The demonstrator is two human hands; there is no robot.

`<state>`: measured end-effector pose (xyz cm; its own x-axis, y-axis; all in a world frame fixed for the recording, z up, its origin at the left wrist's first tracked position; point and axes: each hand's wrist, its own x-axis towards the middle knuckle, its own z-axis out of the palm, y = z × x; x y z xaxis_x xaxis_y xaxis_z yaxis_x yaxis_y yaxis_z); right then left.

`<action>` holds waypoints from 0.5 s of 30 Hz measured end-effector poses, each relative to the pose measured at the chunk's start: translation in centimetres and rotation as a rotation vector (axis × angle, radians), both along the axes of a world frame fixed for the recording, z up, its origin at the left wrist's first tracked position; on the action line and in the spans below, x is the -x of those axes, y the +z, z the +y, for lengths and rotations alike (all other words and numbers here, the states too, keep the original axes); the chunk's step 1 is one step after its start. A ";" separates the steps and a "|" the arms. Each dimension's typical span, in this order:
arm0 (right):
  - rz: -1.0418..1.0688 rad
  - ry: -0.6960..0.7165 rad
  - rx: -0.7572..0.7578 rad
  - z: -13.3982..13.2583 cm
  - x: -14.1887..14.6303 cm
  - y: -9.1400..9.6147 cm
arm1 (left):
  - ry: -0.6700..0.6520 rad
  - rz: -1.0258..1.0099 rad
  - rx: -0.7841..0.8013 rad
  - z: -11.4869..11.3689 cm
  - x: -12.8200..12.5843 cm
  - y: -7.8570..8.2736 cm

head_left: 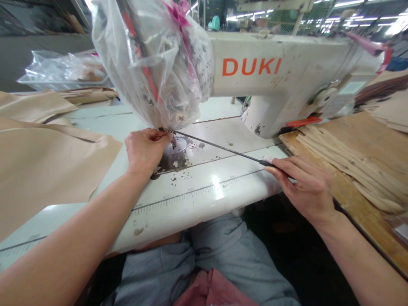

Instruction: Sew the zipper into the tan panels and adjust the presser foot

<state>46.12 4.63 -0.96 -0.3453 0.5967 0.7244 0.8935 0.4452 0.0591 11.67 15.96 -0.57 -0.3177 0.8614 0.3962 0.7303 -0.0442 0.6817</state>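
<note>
A sewing machine [248,80] marked DUKI stands before me, its head wrapped in a clear plastic bag [159,72] tied with a pink strip. My right hand [302,182] grips the handle of a long, thin screwdriver [219,146]. The shaft slants up to the left, and its tip reaches the needle area under the machine head. At that same spot the fingers of my left hand [148,148] are pinched together; what they hold is too small and hidden to name. Just below the fingertips lies the round, shiny needle plate [180,145].
Beige fabric or leather pieces [47,165] lie on the table at left. Behind them is a tray [60,83] with plastic bags. Stacked beige pieces [357,170] rest on a wooden board [296,144] at right. A printed ruler [191,193] runs along the table's front edge.
</note>
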 end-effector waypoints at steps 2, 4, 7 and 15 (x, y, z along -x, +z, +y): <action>-0.023 0.026 0.018 0.0 -0.2 0.0 | -0.001 0.006 0.016 0.0 0.0 0.1; -0.026 0.063 0.055 0.1 -0.2 0.1 | -0.009 0.010 0.035 -0.1 -0.1 0.2; -0.046 0.102 0.098 0.1 0.3 0.4 | -0.005 0.013 0.066 -0.3 -0.4 0.5; -0.060 -0.029 0.004 -2.0 -0.8 1.6 | -0.046 -0.106 0.253 -1.4 0.4 2.3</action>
